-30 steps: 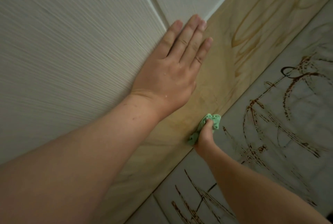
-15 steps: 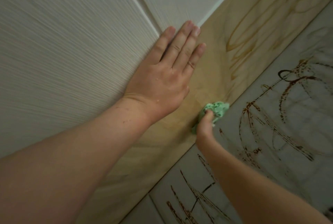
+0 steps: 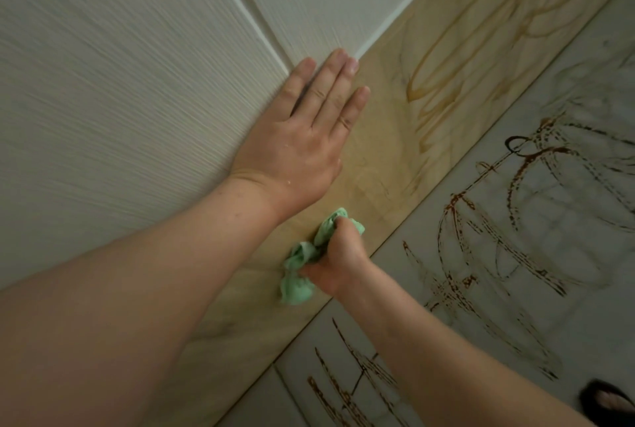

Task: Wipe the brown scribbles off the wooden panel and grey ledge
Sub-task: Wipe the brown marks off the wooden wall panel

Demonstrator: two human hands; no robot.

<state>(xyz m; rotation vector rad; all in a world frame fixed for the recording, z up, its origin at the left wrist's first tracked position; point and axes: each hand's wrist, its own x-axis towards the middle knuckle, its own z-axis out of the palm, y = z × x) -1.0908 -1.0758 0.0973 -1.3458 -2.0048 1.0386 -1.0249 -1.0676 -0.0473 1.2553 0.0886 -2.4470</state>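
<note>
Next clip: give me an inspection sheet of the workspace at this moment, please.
Surface: light wooden panel and grey ledge beside it, both bearing brown scribbles; panel near the hands looks mostly clean.
Job's things: crumpled green cloth, against the panel.
Clutter: nothing seen.
Hands: left hand flat across white ribbed wall boards and panel; right hand grips the cloth.
Cables: nothing seen.
Surroundings: wall boards above the panel; dark unclear object at lower right.

dim, warm indoor light | soft focus | wide-angle edge stretch
</note>
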